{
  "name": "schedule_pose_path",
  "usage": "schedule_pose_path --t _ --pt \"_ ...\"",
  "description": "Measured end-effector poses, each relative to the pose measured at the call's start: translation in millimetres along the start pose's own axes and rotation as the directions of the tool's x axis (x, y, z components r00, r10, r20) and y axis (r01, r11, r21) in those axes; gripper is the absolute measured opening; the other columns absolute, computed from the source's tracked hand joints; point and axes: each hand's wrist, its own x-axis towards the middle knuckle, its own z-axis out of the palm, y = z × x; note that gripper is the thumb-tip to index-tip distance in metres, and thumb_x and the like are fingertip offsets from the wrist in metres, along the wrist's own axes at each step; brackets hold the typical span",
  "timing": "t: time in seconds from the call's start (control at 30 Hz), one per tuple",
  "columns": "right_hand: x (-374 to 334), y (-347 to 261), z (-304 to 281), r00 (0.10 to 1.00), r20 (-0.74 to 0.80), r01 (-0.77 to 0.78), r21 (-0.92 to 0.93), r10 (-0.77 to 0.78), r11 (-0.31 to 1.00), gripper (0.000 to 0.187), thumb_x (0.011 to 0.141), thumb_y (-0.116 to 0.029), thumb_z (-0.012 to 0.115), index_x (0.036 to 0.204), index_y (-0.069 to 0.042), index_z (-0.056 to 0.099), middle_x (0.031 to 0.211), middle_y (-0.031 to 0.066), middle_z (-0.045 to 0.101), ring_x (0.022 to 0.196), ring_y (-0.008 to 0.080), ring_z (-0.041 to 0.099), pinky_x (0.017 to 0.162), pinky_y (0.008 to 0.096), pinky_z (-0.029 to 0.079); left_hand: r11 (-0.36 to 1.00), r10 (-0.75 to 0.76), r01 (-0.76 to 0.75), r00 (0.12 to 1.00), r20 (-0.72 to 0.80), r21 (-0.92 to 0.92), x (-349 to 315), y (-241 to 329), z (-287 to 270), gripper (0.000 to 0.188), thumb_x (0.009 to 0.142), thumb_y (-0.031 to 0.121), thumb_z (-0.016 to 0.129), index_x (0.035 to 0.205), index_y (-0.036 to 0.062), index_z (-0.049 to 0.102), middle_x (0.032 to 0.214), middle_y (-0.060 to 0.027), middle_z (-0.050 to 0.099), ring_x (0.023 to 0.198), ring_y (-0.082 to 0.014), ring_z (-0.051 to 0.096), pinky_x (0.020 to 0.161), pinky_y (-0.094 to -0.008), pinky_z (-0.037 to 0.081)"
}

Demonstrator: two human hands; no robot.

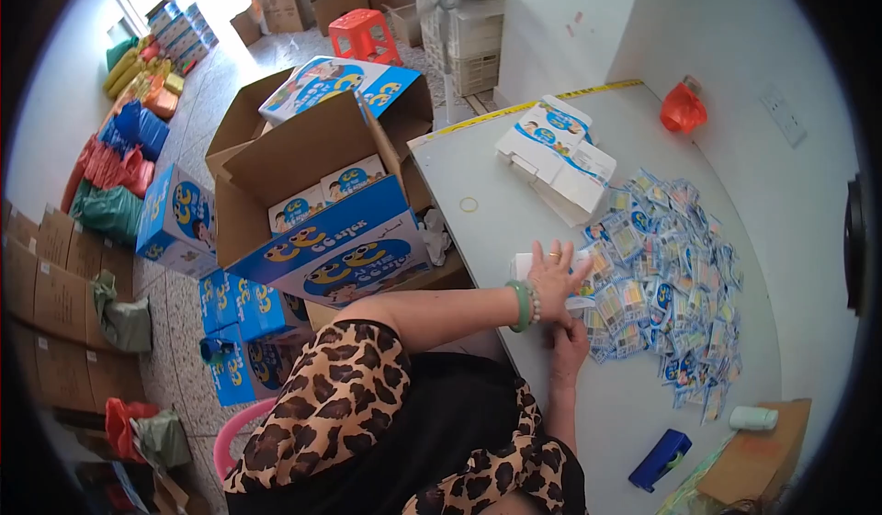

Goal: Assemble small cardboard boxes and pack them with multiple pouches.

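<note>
My left hand (553, 281), with a green bangle and beads at the wrist, lies with fingers spread over a small white box (522, 265). Most of that box is hidden beneath the hand. Just nearer to me, my right hand (570, 348) is closed, fingers curled together by the box's near end; what they pinch is hidden. Right beside both hands spreads a big pile of small clear packets (680, 267) with coloured contents and blue print. Farther back on the table lie flattened white-and-blue cartons (560, 152).
An open large carton (358, 258) with small boxes inside stands left of the table (459, 161). On the table are a blue tape dispenser (660, 460), a white bottle (753, 418), a cardboard piece (767, 451) and a red bag (683, 109). A red stool (363, 37) stands behind.
</note>
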Motion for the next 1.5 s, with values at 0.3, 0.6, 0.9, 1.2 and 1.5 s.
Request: schedule_pose_path --t 0.3,0.6,0.9,1.2,1.5 --pt "-1 12 -2 0.999 -0.02 0.047 -0.095 -0.049 0.994 0.006 0.089 -0.009 0.06 0.088 -0.004 0.057 0.071 0.0012 0.055 0.056 0.0072 0.05 0.051 0.0205 0.042 0.944 0.262 -0.252 0.965 0.019 -0.214 3 -29 -42 0.101 0.052 0.042 0.083 0.138 0.0164 0.038 0.101 -0.02 0.055 0.095 -0.0332 0.057 0.08 -0.0453 0.043" --pt "-7 2 2 0.998 -0.055 0.019 -0.15 -0.027 0.988 0.002 0.09 -0.003 0.056 0.092 -0.003 0.055 0.077 0.0022 0.056 0.062 0.0075 0.054 0.052 0.0191 0.045 0.501 0.066 0.122 0.982 0.178 -0.857 -73 -102 -301 0.088 0.06 0.026 0.08 0.133 0.0021 0.038 0.105 -0.0208 0.062 0.081 -0.0286 0.068 0.068 -0.0322 0.058" --pt "3 4 5 0.994 -0.074 0.038 -0.438 -0.079 0.898 0.001 0.088 -0.003 0.058 0.088 -0.002 0.057 0.077 0.0016 0.056 0.064 0.01 0.052 0.056 0.0246 0.045 0.509 -0.311 0.247 0.946 0.092 -0.825 -160 -250 -315 0.098 0.054 0.025 0.075 0.141 0.0038 0.036 0.113 -0.0235 0.057 0.099 -0.0302 0.064 0.082 -0.0319 0.057" --pt "9 -9 26 0.908 0.256 0.406 -0.734 -0.331 0.544 0.005 0.083 -0.003 0.061 0.087 -0.004 0.06 0.077 0.0101 0.053 0.067 0.0254 0.052 0.061 0.034 0.045 0.616 -0.323 0.536 0.84 0.436 -0.577 -166 -309 -223 0.097 0.055 0.019 0.08 0.14 0.0036 0.036 0.113 -0.0198 0.061 0.093 -0.0265 0.066 0.078 -0.0339 0.057" --pt "11 -10 28 0.902 0.263 0.414 -0.75 -0.343 0.516 0.005 0.083 -0.003 0.06 0.087 -0.004 0.06 0.077 0.0098 0.053 0.066 0.0253 0.052 0.06 0.0341 0.045 0.869 -0.323 0.495 0.609 0.725 -0.028 -192 -321 -174 0.107 0.048 0.023 0.087 0.138 0.011 0.031 0.121 -0.0245 0.045 0.107 -0.0389 0.054 0.087 -0.044 0.049"
